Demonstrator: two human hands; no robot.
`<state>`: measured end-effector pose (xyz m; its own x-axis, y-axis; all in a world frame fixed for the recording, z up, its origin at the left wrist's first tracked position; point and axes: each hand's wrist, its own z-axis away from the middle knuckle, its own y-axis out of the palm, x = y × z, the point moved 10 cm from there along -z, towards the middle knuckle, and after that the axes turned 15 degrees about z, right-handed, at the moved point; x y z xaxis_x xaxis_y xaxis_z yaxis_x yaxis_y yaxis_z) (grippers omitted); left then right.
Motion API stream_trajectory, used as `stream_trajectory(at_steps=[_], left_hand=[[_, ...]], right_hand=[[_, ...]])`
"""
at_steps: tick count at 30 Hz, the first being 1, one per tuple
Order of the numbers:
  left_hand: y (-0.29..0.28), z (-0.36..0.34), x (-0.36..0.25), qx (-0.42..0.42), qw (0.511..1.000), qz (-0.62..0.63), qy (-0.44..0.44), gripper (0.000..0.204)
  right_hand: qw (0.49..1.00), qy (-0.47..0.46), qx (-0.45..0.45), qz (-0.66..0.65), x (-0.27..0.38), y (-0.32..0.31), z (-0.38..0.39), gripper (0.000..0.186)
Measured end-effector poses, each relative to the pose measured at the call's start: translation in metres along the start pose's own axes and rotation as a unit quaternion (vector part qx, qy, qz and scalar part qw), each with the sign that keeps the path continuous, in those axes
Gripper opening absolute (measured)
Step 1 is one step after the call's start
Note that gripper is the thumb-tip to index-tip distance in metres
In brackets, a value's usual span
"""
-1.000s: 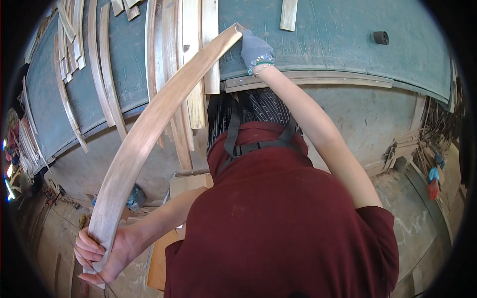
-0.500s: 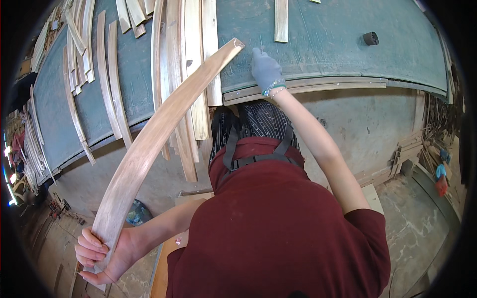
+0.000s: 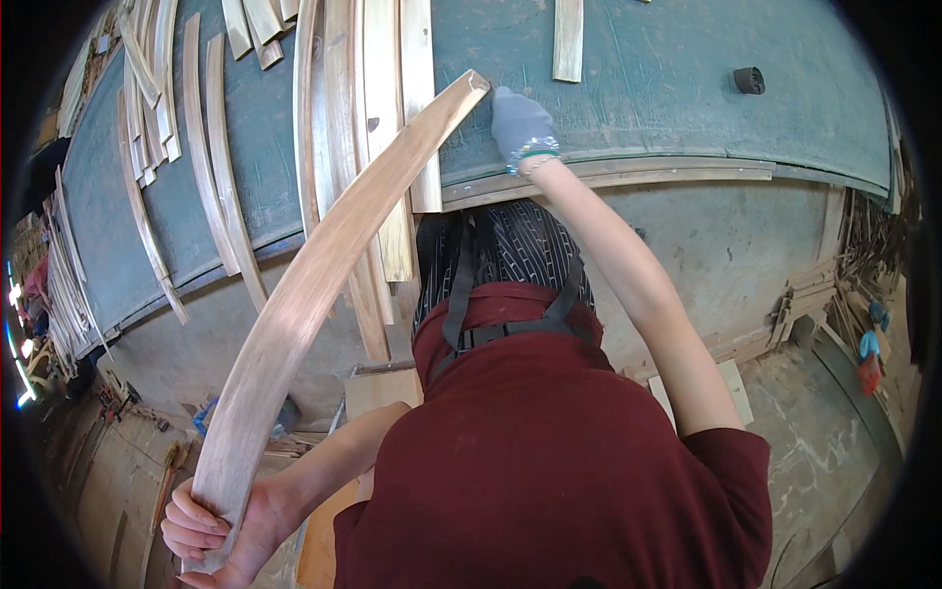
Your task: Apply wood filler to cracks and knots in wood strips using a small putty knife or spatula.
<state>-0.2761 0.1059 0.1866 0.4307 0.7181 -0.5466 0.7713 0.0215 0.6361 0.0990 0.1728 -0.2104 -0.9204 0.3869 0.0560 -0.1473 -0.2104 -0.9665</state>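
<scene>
My bare left hand (image 3: 224,530) is wrapped around the near end of a long wooden strip (image 3: 304,285), at the lower left. The strip slants up and to the right, crossing over other strips. Its far end is over the green tabletop, close to my right hand (image 3: 523,128). That hand wears a pale grey-blue glove with a beaded bracelet at the wrist. Its fingers are curled together just right of the strip's far end, with a small gap between. Whatever they may hold is hidden.
Several wooden strips (image 3: 379,88) lie on the green table (image 3: 667,88), some jutting past its front edge. One short strip (image 3: 568,39) lies beyond my right hand. A small dark cup (image 3: 749,80) stands at the right. Wood pieces (image 3: 807,294) are stacked by the wall.
The strip's near end and my left hand have shifted slightly right and down. My right hand has moved a little and turned, staying by the strip's far end.
</scene>
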Motion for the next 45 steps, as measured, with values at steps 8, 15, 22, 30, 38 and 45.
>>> stream_trajectory(at_steps=[8, 15, 22, 30, 38, 45], left_hand=[[-0.003, -0.003, -0.003, -0.012, 0.996, -0.073, 0.053, 0.028], [-0.014, -0.010, 0.003, -0.034, 0.999, 0.010, -0.005, 0.027], [-0.016, -0.018, 0.012, -0.013, 0.999, -0.029, -0.015, 0.029], [-0.018, -0.041, 0.002, 0.052, 0.995, -0.085, 0.006, 0.029], [-0.003, -0.038, 0.007, 0.077, 0.994, 0.038, -0.062, 0.025], [0.002, -0.051, -0.003, 0.077, 0.995, 0.016, -0.069, 0.024]], right_hand=[[0.999, -0.001, 0.041, 0.003, 0.008, -0.014, 0.011, 0.011], [0.997, 0.019, 0.073, -0.031, 0.016, -0.004, -0.001, 0.015], [0.996, 0.058, 0.056, -0.044, 0.012, -0.008, 0.010, 0.014], [0.994, 0.071, 0.053, -0.058, 0.009, -0.004, 0.005, 0.014], [0.993, 0.070, -0.007, -0.098, 0.000, -0.014, 0.018, 0.012], [0.999, 0.033, 0.020, 0.000, 0.015, 0.006, -0.001, 0.006]])
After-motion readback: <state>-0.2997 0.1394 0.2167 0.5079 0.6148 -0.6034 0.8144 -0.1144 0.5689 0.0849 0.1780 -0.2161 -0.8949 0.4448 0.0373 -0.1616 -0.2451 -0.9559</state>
